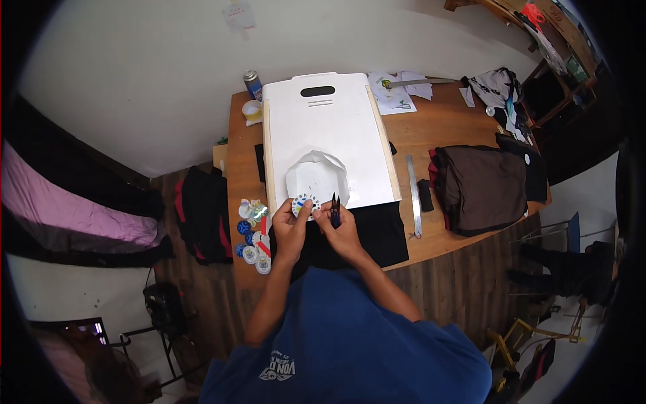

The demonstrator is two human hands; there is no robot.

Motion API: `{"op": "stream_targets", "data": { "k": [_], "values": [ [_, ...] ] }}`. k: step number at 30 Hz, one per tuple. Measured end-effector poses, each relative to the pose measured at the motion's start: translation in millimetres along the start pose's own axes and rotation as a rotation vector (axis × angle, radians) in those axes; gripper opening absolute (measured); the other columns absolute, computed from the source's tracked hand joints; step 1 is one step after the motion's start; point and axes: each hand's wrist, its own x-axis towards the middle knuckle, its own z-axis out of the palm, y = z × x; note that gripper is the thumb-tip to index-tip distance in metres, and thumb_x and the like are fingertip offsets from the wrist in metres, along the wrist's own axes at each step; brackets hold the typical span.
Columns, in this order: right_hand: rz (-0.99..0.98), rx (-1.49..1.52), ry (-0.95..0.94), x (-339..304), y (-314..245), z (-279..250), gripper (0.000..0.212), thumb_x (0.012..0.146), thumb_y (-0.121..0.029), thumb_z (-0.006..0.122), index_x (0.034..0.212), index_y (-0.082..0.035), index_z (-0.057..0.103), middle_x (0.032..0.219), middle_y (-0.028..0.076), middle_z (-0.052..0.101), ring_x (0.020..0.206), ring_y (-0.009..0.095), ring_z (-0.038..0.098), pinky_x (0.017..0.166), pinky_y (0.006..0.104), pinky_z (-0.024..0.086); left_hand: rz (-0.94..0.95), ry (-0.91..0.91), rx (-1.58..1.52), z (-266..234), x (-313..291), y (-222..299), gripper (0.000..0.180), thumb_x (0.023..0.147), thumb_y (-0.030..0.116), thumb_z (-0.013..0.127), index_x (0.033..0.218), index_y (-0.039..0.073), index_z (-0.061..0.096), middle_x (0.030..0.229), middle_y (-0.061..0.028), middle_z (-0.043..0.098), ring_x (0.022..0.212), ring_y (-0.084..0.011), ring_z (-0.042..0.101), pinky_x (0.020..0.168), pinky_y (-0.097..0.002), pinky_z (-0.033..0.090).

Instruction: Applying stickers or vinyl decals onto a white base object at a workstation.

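My left hand (291,227) pinches the edge of a round white patch (304,202) with coloured marks. In my right hand (342,232) is a small pair of dark thread snips (335,210); its fingertips also touch the patch's right side. Both hands are over the near end of a white board (316,128) with a slotted handle hole. Just beyond them on the board sits a shallow white paper tray (342,176) with small dark scraps inside. Black cloth (377,232) lies under the board's near end.
Several round badges (250,254) in white and blue lie left of the board. A spray can (253,85) and yellowish tub (252,110) stand at the far left. Rightward are a metal ruler (414,195) and folded brown garments (481,188). Another person (595,269) is at far right.
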Motion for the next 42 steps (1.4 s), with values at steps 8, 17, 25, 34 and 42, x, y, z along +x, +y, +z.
{"op": "stream_targets", "data": {
  "k": [8, 17, 25, 34, 42],
  "values": [
    [0.072, 0.362, -0.239, -5, 2, -8, 0.034, 0.104, -0.037, 0.031, 0.112, -0.006, 0.043, 0.080, 0.005, 0.049, 0.062, 0.009, 0.039, 0.057, 0.0241, 0.036, 0.002, 0.028, -0.016, 15, -7, 22, 0.012, 0.093, 0.010, 0.065, 0.086, 0.000, 0.061, 0.080, -0.0025, 0.065, 0.071, -0.0043, 0.056, 0.065, -0.0201, 0.044],
    [0.020, 0.288, -0.259, -12, -1, -6, 0.037, 0.106, -0.037, 0.031, 0.096, -0.005, 0.048, 0.060, -0.001, 0.035, 0.050, 0.007, 0.031, 0.047, 0.0224, 0.029, 0.017, 0.088, 0.023, 11, -2, 14, 0.014, 0.091, 0.013, 0.068, 0.083, 0.004, 0.061, 0.078, 0.0004, 0.063, 0.070, -0.0020, 0.054, 0.064, -0.0191, 0.042],
    [0.026, 0.290, -0.242, -12, -1, -3, 0.039, 0.106, -0.039, 0.030, 0.094, -0.006, 0.047, 0.057, -0.002, 0.032, 0.047, 0.007, 0.028, 0.045, 0.0224, 0.027, 0.019, 0.080, 0.031, 13, -2, 15, 0.014, 0.091, 0.013, 0.068, 0.082, 0.004, 0.061, 0.078, 0.0000, 0.064, 0.069, -0.0022, 0.055, 0.064, -0.0189, 0.042],
    [0.013, 0.259, -0.233, -13, -1, -4, 0.040, 0.106, -0.039, 0.029, 0.093, -0.006, 0.047, 0.056, -0.002, 0.032, 0.047, 0.007, 0.029, 0.045, 0.0226, 0.027, 0.026, 0.065, 0.018, 14, -2, 12, 0.012, 0.091, 0.011, 0.067, 0.084, 0.004, 0.061, 0.078, -0.0003, 0.064, 0.069, -0.0026, 0.055, 0.064, -0.0188, 0.043],
    [-0.006, 0.259, -0.223, -11, 0, -4, 0.039, 0.106, -0.037, 0.030, 0.094, -0.005, 0.049, 0.058, -0.003, 0.033, 0.047, 0.006, 0.027, 0.045, 0.0227, 0.026, 0.021, 0.068, 0.016, 14, -1, 11, 0.011, 0.091, 0.010, 0.068, 0.084, 0.004, 0.061, 0.078, -0.0002, 0.064, 0.070, -0.0027, 0.056, 0.065, -0.0188, 0.043]
  ]
}}
